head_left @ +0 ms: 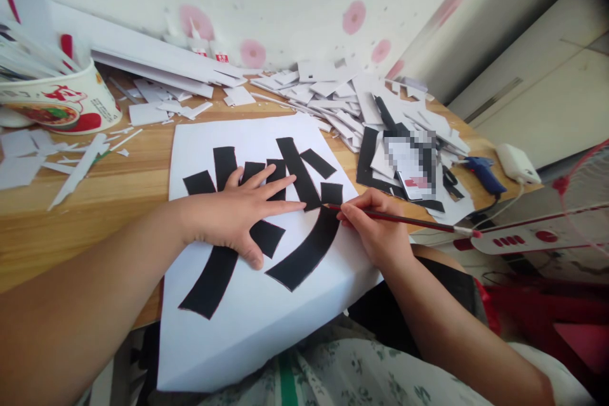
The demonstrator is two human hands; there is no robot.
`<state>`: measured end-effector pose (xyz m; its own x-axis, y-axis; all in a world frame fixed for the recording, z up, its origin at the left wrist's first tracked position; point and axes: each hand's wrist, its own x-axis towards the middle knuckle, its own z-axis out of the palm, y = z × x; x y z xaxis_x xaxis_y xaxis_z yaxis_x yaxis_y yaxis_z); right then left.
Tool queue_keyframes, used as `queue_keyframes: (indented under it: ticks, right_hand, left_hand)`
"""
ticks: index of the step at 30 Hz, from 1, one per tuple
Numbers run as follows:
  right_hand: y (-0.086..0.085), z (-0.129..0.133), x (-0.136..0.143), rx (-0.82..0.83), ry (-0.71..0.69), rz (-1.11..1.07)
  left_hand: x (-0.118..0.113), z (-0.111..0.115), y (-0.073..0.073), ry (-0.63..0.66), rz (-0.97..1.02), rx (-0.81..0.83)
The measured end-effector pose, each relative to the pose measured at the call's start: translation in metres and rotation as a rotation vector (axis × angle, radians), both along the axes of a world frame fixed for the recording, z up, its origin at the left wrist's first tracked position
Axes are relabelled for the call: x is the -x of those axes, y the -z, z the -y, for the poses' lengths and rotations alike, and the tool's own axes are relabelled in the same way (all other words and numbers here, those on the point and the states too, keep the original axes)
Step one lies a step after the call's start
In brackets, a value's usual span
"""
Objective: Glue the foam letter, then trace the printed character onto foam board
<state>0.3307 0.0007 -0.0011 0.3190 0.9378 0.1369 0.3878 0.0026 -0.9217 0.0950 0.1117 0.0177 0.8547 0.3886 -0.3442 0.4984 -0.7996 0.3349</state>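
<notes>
A large white sheet (266, 336) lies on the wooden table, its near edge sticking out over the front. Several cut black strips (209, 282) are arranged on it like brush strokes. My left hand (242, 209) is spread flat over the middle strips, covering parts of them. My right hand (378, 228) grips a dark red and black pencil (404, 219) with an eraser at its back end. The pencil's tip meets the sheet or strip edge beside a curved black strip (309, 250), close to my left little finger; exact contact is hard to tell.
White board offcuts (328, 95) are heaped at the back. A printed paper tub (61, 98) full of white strips stands at the left. To the right are a phone (412, 168), partly blurred, a blue glue gun (488, 174) and a white adapter (517, 162) with a cable.
</notes>
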Motion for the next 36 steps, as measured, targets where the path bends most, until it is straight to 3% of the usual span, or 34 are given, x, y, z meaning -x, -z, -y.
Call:
queue_keyframes:
  ticks: [3, 10, 19, 36]
  right_hand:
    - [0.000, 0.001, 0.004, -0.021, -0.006, -0.085]
    - [0.004, 0.002, 0.017, -0.008, -0.137, 0.061]
    - [0.005, 0.005, 0.015, 0.034, -0.153, 0.176]
    - [0.002, 0.001, 0.018, -0.047, 0.030, 0.205]
  left_hand:
    - [0.000, 0.000, 0.000, 0.002, 0.008, 0.004]
    - [0.001, -0.001, 0.002, 0.009, 0.008, 0.013]
    - [-0.001, 0.001, -0.002, 0.001, -0.029, 0.028]
    - [-0.002, 0.001, -0.002, -0.049, 0.000, 0.062]
